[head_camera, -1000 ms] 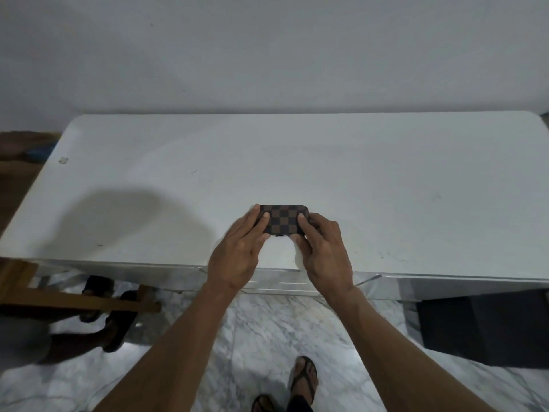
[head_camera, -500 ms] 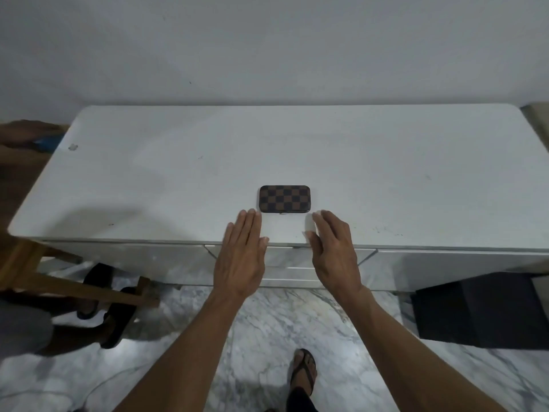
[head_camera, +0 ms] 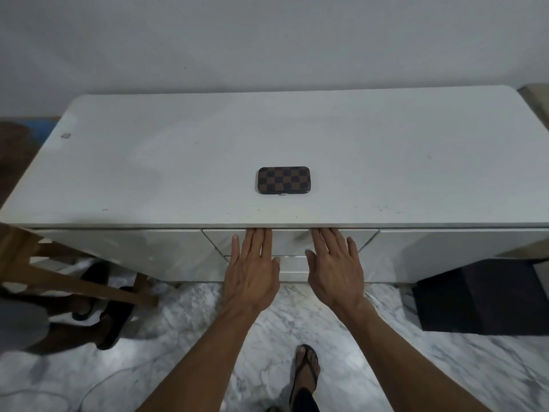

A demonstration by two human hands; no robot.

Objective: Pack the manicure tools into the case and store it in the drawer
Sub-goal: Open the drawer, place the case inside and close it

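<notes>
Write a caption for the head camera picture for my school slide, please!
Both hands, left hand and right hand, reach for the top drawer while the closed checkered case waits on the white cabinet.

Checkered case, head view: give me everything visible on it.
The case is a small flat rectangle with rounded corners, covered in a brown and black checker pattern that looks like leather or a leather imitation. A small pale clasp or tab shows at the middle of its near edge. It is closed and lies flat on the white cabinet top, long side parallel to the front edge, near the centre front. Nothing touches it; both hands are lower down, at the drawer front.
</notes>
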